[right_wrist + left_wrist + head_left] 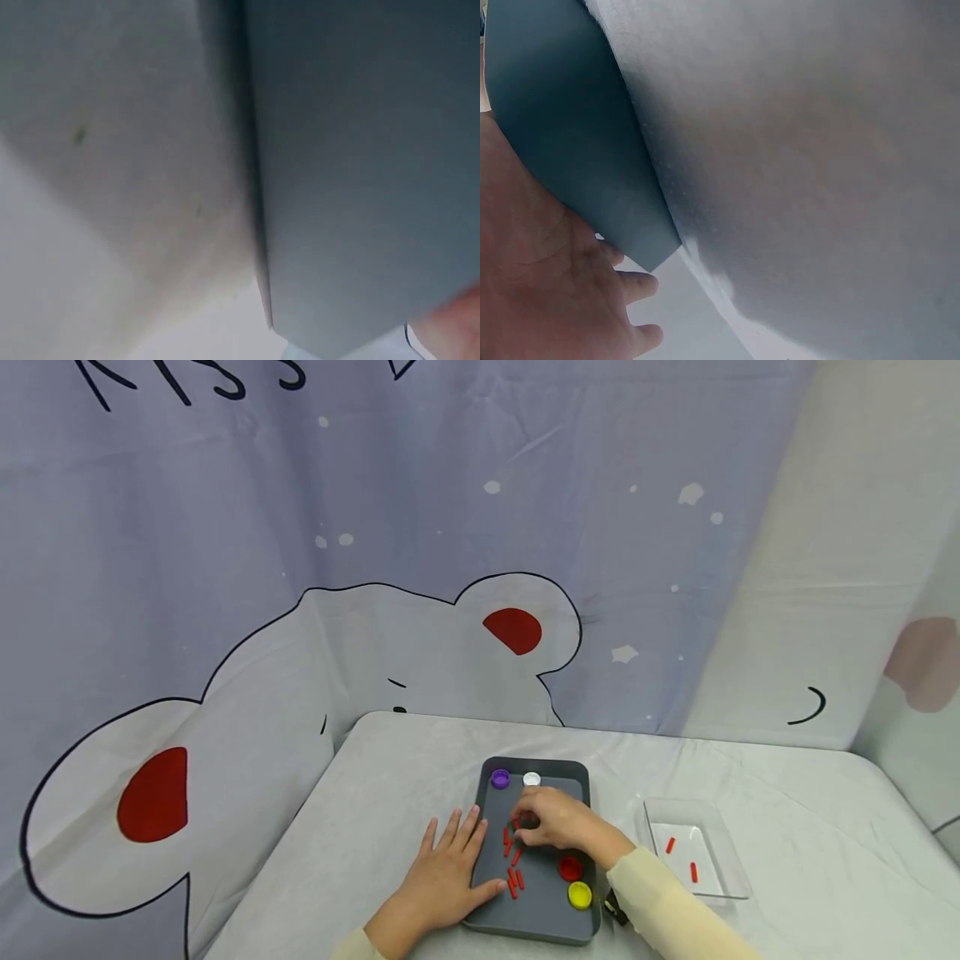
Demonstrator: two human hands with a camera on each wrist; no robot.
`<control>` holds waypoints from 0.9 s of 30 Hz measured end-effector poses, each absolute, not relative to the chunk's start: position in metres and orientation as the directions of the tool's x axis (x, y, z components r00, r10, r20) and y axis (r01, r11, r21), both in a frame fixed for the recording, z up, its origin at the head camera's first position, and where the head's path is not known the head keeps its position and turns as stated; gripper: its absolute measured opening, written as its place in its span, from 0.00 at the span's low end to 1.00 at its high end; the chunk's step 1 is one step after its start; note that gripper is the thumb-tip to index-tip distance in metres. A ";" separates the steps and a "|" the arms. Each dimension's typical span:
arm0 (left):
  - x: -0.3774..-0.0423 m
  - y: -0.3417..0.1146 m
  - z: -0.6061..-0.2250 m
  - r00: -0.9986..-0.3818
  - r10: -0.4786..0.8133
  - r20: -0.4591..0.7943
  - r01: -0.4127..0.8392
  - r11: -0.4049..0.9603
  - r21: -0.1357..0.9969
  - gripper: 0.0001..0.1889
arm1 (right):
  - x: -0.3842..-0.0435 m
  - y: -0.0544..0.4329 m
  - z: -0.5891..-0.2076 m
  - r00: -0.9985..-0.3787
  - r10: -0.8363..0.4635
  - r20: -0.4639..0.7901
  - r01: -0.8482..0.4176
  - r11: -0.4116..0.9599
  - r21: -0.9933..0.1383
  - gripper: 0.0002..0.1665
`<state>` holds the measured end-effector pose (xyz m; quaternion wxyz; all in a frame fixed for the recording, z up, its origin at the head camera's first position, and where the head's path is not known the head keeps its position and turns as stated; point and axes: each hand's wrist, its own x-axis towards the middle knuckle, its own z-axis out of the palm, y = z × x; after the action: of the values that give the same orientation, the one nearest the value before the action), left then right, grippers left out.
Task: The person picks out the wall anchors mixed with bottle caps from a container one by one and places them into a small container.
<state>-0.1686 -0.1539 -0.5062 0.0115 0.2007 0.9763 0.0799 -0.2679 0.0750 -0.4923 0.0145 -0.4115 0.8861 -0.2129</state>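
Note:
A grey tray (540, 922) lies on the table, with several small red sticks (517, 857) scattered over its left half. My right hand (553, 818) reaches in from the right and pinches one red stick (516, 823) between thumb and fingertips, low over the tray. Spread flat at the tray's left edge, my left hand (442, 877) has straight fingers, its thumb reaching over the rim. In the left wrist view the palm (547, 277) lies along the tray's outer wall (570, 127). Only a sliver of the right hand (457, 326) shows in the right wrist view.
Purple (500, 779) and white round caps (532, 778) sit at the tray's far end. A red cap (570, 868) and a yellow cap (580, 895) lie near its front right. Right of the tray stands a clear box (738, 881) holding two red sticks (693, 872).

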 end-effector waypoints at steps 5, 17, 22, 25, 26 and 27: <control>-0.169 -0.153 -0.507 -0.916 0.400 0.014 0.398 0.905 0.149 0.48 | -0.260 0.090 -0.484 -0.669 -0.703 0.241 -0.726 0.549 -0.415 0.11; -0.167 -0.153 -0.509 -0.906 0.414 0.085 0.422 0.890 0.172 0.47 | -0.237 0.133 -0.468 -0.725 -0.593 0.351 -0.685 0.561 -0.465 0.08; -0.170 -0.155 -0.517 -0.903 0.415 0.109 0.428 0.891 0.154 0.48 | -0.230 0.153 -0.466 -0.758 -0.538 0.368 -0.650 0.579 -0.493 0.09; -0.170 -0.156 -0.518 -0.901 0.416 0.119 0.431 0.889 0.154 0.48 | -0.226 0.166 -0.466 -0.756 -0.520 0.397 -0.654 0.582 -0.484 0.10; -0.170 -0.156 -0.518 -0.900 0.418 0.124 0.434 0.887 0.158 0.48 | -0.225 0.170 -0.466 -0.752 -0.515 0.411 -0.659 0.582 -0.476 0.10; -0.170 -0.156 -0.518 -0.898 0.422 0.125 0.438 0.883 0.167 0.48 | -0.223 0.174 -0.466 -0.748 -0.510 0.424 -0.663 0.585 -0.467 0.10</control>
<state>-0.1701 -0.1556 -0.5177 -0.0423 0.2217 0.9695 0.0958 -0.2233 0.1740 -0.4658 -0.1231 -0.3326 0.8817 -0.3113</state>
